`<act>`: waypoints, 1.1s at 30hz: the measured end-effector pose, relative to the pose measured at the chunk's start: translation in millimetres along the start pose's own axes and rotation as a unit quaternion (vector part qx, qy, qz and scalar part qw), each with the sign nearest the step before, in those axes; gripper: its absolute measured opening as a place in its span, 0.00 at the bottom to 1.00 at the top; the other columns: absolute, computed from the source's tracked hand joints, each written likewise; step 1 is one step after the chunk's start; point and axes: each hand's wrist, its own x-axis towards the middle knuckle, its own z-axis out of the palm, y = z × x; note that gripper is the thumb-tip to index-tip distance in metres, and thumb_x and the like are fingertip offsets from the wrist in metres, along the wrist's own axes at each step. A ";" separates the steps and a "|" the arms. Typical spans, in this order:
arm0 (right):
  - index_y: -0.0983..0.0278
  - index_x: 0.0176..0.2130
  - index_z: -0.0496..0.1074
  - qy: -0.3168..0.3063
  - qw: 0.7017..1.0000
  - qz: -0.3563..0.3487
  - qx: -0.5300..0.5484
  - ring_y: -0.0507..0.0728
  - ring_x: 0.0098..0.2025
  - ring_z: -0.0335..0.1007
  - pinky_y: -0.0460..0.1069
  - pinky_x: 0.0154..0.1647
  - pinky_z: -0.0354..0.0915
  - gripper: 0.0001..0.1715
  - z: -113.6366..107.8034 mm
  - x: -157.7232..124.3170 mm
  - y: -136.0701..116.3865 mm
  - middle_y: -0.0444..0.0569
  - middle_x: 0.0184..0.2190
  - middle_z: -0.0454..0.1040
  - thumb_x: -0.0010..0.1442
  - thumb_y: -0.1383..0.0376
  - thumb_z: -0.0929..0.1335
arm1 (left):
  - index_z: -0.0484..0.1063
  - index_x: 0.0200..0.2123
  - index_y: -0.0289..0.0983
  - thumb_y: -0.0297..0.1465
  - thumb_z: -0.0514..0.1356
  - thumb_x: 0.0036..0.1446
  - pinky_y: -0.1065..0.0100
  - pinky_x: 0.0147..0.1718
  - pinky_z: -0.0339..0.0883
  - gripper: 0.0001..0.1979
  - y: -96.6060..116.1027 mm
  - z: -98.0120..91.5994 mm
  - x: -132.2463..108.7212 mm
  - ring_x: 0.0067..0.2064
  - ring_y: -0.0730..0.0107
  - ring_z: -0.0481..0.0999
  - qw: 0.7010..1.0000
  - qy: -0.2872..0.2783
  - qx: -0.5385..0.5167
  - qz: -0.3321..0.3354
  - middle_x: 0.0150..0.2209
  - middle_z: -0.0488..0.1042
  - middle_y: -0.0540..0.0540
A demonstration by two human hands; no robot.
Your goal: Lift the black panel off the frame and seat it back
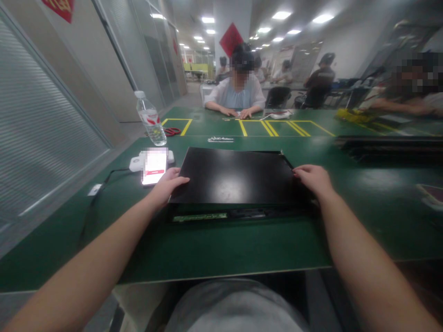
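A flat black panel [235,175] lies on the green table [214,249] in front of me, over a dark frame whose near edge shows a green circuit strip [200,216]. My left hand [168,183] grips the panel's left edge, fingers curled onto its top. At the right edge my right hand [313,179] holds the panel the same way, fingers bent over the rim.
A lit phone [154,166] rests on a white charger with a cable at the left. A water bottle [150,119] and red scissors [172,131] stand behind it. Another dark panel [391,148] lies at the right. A seated person [238,90] works across the table.
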 end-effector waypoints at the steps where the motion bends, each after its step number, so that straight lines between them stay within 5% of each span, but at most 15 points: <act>1: 0.62 0.43 0.88 0.000 1.000 0.001 0.000 0.63 0.40 0.83 0.56 0.51 0.74 0.18 0.1 0.2 0.2 0.55 0.39 0.86 0.60 0.60 0.70 | 0.73 0.46 0.38 0.28 0.75 0.44 0.61 0.38 0.81 0.25 0.0 -0.1 0.0 0.38 0.58 0.87 1.000 -0.003 0.000 0.001 0.41 0.87 0.45; 33: 0.62 0.43 0.88 -0.001 0.999 0.004 0.043 0.63 0.40 0.82 0.53 0.46 0.76 0.17 1.3 1.4 3.6 0.55 0.36 0.86 0.56 0.60 0.72 | 0.72 0.46 0.38 0.29 0.75 0.40 0.61 0.39 0.80 0.28 8.5 7.9 -5.5 0.42 0.55 0.88 1.000 0.008 -0.012 -0.010 0.39 0.85 0.45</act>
